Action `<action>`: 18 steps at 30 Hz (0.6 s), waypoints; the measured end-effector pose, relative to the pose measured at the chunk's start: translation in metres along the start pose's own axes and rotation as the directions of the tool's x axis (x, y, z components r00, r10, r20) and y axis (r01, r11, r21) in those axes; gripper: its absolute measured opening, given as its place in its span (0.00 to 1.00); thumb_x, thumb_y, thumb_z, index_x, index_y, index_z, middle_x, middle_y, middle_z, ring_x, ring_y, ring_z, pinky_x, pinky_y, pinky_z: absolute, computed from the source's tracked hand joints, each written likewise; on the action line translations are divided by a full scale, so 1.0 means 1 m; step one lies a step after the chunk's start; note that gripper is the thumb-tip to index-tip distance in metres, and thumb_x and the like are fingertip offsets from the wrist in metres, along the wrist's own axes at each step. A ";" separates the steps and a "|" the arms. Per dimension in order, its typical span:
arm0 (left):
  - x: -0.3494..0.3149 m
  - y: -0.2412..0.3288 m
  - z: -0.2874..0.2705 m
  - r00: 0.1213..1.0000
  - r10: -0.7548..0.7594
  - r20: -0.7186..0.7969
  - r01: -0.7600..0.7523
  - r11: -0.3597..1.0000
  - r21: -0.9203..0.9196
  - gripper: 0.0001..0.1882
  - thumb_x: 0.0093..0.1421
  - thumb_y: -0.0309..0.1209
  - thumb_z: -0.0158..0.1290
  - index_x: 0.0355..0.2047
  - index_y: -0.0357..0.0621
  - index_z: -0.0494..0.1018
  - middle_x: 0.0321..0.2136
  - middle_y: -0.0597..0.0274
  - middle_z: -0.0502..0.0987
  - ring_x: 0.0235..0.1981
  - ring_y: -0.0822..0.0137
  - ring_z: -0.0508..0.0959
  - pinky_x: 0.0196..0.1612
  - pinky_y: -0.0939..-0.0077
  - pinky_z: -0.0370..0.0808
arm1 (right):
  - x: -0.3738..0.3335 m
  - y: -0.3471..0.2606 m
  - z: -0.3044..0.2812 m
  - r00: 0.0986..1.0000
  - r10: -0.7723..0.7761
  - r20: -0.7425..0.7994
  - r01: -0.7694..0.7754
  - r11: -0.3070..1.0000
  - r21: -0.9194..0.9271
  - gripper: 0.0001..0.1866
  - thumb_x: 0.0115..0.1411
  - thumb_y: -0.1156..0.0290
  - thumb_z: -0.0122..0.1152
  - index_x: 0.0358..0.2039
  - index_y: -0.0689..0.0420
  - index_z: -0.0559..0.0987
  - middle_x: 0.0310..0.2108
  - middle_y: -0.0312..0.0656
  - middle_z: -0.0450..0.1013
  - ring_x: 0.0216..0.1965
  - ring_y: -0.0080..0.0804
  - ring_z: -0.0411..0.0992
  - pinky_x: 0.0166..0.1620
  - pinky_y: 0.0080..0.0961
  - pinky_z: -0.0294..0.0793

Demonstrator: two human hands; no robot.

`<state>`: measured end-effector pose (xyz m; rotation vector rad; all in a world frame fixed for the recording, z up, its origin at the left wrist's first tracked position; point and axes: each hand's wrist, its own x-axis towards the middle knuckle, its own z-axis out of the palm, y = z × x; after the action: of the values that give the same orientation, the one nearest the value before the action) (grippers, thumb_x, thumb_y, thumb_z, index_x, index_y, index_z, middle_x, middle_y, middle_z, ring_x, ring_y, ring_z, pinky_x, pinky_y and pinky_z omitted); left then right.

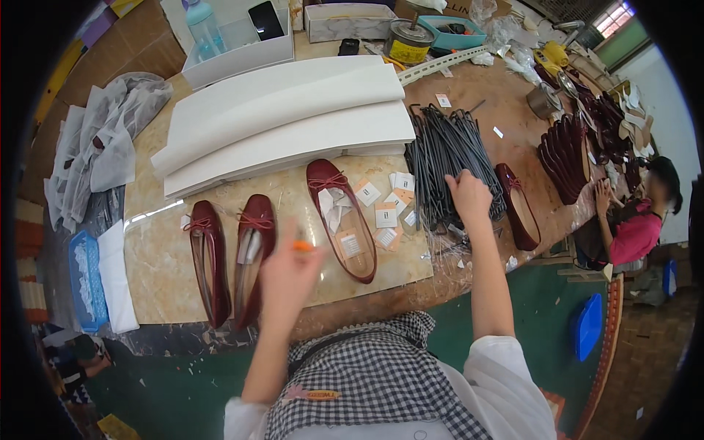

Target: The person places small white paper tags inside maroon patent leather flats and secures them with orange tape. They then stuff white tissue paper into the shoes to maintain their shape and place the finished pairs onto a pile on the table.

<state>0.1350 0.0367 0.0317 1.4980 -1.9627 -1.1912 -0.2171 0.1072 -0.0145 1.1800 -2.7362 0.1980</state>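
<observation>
My left hand [290,275] is smeared by motion beside the right shoe of a dark red pair of flats. Something small and orange [303,246] shows at its fingers; I cannot tell whether it is held or worn. That pair, a left flat [205,253] and a right flat [254,216], has clear inserts inside. My right hand [469,194], fingers curled closed, is over a heap of thin dark sticks [440,158]; what it pinches is hidden. Between my hands lies another red flat [323,174] with paper and a tag in it, beside several small tags [386,215].
A single red flat [517,213] lies right of the sticks. White sheets [286,110] are stacked behind. Tissue [110,132] and a blue basket [88,279] are at the left, a yellow-labelled tin [408,42] at the back. A person in pink [636,231] sits near more shoes [565,158] at the right.
</observation>
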 end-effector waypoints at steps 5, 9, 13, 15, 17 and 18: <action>0.027 -0.052 0.053 0.979 0.204 -0.027 -0.197 0.894 -0.403 0.28 0.57 0.29 0.52 0.59 0.35 0.64 0.29 0.55 0.80 0.30 0.65 0.81 0.36 0.69 0.77 | 0.005 0.001 -0.029 0.956 -0.011 0.292 -0.078 0.954 0.290 0.14 0.57 0.59 0.60 0.26 0.56 0.82 0.25 0.45 0.79 0.28 0.48 0.78 0.36 0.42 0.75; 0.010 -0.066 0.052 0.921 -0.101 0.375 0.386 0.136 -0.912 0.29 0.64 0.47 0.42 0.55 0.34 0.66 0.39 0.52 0.79 0.35 0.61 0.80 0.37 0.67 0.79 | -0.009 0.002 -0.005 0.994 -0.005 0.107 -0.015 0.983 0.184 0.15 0.56 0.57 0.60 0.26 0.56 0.82 0.19 0.41 0.77 0.29 0.42 0.78 0.36 0.38 0.76; 0.001 -0.064 0.038 0.843 0.115 0.525 0.531 -0.025 -0.847 0.38 0.63 0.57 0.37 0.55 0.31 0.65 0.47 0.42 0.75 0.37 0.54 0.81 0.41 0.58 0.80 | 0.006 -0.002 -0.010 0.928 -0.021 0.372 -0.087 0.959 0.271 0.15 0.55 0.56 0.60 0.27 0.55 0.82 0.21 0.41 0.78 0.29 0.42 0.78 0.37 0.37 0.76; -0.005 -0.055 0.025 0.883 0.089 0.462 0.449 0.131 -0.884 0.41 0.63 0.61 0.36 0.57 0.33 0.63 0.49 0.42 0.74 0.40 0.52 0.79 0.41 0.59 0.80 | 0.008 0.010 -0.009 0.945 -0.029 0.327 -0.071 0.954 0.290 0.16 0.54 0.55 0.61 0.29 0.55 0.82 0.26 0.44 0.79 0.31 0.44 0.78 0.38 0.39 0.76; -0.004 -0.046 0.014 0.896 0.085 0.436 0.422 0.138 -0.896 0.41 0.63 0.61 0.34 0.59 0.33 0.62 0.50 0.43 0.73 0.40 0.54 0.79 0.38 0.64 0.80 | -0.002 0.014 -0.010 0.984 -0.014 0.178 -0.038 0.957 0.287 0.17 0.54 0.53 0.62 0.29 0.55 0.82 0.27 0.45 0.79 0.32 0.46 0.78 0.38 0.40 0.76; -0.002 -0.039 0.015 0.906 0.046 0.421 0.405 0.190 -0.894 0.42 0.63 0.62 0.33 0.59 0.34 0.61 0.48 0.43 0.74 0.38 0.55 0.79 0.37 0.66 0.80 | -0.001 0.006 -0.002 0.987 0.001 0.159 -0.022 0.991 0.131 0.21 0.53 0.48 0.64 0.29 0.56 0.82 0.27 0.47 0.79 0.32 0.48 0.77 0.38 0.41 0.76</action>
<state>0.1475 0.0422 -0.0075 0.7527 -0.6141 -2.3251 -0.2203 0.1124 -0.0129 1.2645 -2.9081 0.3033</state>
